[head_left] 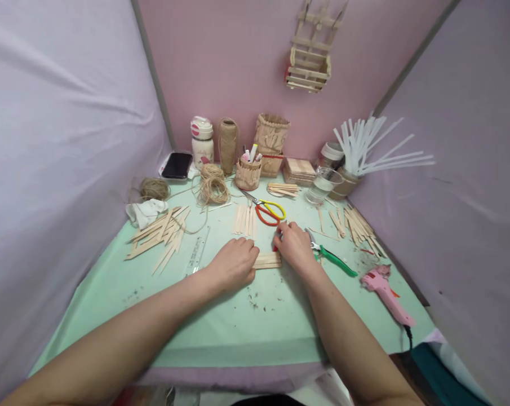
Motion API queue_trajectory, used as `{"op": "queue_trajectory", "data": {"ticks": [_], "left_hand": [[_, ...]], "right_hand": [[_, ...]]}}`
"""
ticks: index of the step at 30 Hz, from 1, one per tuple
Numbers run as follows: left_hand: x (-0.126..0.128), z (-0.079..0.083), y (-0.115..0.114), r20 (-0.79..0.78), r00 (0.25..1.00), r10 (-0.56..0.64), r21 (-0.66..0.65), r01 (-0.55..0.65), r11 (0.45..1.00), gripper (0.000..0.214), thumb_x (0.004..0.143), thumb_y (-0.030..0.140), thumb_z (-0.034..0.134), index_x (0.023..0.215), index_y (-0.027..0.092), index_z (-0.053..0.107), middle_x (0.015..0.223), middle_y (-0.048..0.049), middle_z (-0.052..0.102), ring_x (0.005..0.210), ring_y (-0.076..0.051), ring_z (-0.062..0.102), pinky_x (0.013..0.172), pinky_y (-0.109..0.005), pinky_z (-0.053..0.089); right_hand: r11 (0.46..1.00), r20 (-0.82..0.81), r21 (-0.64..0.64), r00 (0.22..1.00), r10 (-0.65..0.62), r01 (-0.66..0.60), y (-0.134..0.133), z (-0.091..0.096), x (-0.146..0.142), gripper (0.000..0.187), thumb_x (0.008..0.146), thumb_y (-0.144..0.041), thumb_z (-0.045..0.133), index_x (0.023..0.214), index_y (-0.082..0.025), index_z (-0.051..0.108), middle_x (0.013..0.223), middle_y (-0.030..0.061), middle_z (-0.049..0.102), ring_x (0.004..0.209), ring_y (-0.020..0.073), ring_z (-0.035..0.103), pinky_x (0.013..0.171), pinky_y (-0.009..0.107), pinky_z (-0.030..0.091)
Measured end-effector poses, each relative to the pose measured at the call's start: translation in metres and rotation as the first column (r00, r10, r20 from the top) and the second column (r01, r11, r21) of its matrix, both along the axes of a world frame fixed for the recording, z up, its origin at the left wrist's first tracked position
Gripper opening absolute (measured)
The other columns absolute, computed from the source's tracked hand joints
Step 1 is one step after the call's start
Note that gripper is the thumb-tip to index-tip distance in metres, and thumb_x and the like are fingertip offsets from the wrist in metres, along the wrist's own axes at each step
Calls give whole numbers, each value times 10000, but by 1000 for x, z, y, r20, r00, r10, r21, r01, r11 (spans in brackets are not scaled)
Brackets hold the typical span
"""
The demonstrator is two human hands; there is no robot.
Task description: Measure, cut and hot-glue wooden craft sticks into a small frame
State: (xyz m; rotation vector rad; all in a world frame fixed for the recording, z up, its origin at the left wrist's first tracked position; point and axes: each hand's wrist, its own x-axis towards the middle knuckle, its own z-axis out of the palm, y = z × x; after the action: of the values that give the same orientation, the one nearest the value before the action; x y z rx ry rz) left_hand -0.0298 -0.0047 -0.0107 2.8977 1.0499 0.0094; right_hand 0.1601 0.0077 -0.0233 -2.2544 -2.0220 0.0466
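Observation:
In the head view, a few flat wooden craft sticks (268,260) lie side by side in front of me. My left hand (235,261) is closed over their left end, fingers curled and pressed together. At their right end, my right hand (295,243) is pinched around a small item with a red part, mostly hidden by the fingers. Green-handled cutting pliers (333,258) lie just right of that hand. Beyond my hands are scissors (268,211) with red and yellow handles, and a row of short craft sticks (244,220).
A clear ruler (196,252) and loose sticks (159,233) lie left. Right are a pink glue gun (387,293) and more sticks (362,228). At the back stand a twine coil (213,186), pen holder (248,172), water cup (322,185) and glue sticks (360,148).

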Motion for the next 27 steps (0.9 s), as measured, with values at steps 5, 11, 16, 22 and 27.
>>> {"op": "queue_trajectory", "data": {"ticks": [5, 11, 16, 22, 27], "left_hand": [[-4, -12, 8, 94, 996, 6, -41, -2, 999, 194, 928, 249, 554, 1070, 126, 600, 1054, -124, 643, 1007, -276, 583, 882, -399, 461], [-11, -23, 11, 214, 976, 43, -94, -23, 995, 405, 917, 362, 634, 1234, 128, 541, 1198, -145, 618, 1113, -288, 551, 943, -407, 447], [-11, -23, 10, 212, 976, 44, -112, -21, 994, 316, 959, 321, 556, 1212, 134, 562, 1173, -135, 617, 1104, -277, 545, 954, -404, 434], [-10, -31, 14, 247, 968, 41, -97, -17, 995, 321, 960, 293, 547, 1242, 141, 550, 1210, -132, 610, 1120, -268, 543, 966, -393, 423], [-11, -32, 16, 243, 968, 55, -102, -31, 994, 377, 944, 277, 583, 1291, 145, 524, 1219, -128, 615, 1127, -268, 550, 958, -387, 428]], "right_hand": [[997, -21, 56, 998, -59, 60, 4, 2, 7, 314, 955, -345, 502, 1209, -188, 598, 1161, 143, 625, 1024, 274, 627, 828, 357, 414], [968, -295, 249, 954, 60, 17, -37, 31, 24, 270, 931, -388, 518, 1061, -184, 641, 1011, 97, 702, 882, 232, 653, 817, 357, 450], [962, -282, 255, 959, -25, 100, -95, 62, 70, 368, 887, -541, 504, 991, -228, 668, 940, 80, 734, 766, 235, 656, 706, 354, 461], [958, -15, -95, 962, -272, 270, -154, 57, 162, 529, 846, -667, 500, 1091, -232, 676, 1047, 132, 737, 886, 321, 682, 700, 395, 487], [879, 84, -202, 902, -424, 432, -180, 21, 202, 698, 834, -669, 425, 1219, -122, 626, 1246, 217, 658, 1076, 381, 644, 830, 459, 509]]}}
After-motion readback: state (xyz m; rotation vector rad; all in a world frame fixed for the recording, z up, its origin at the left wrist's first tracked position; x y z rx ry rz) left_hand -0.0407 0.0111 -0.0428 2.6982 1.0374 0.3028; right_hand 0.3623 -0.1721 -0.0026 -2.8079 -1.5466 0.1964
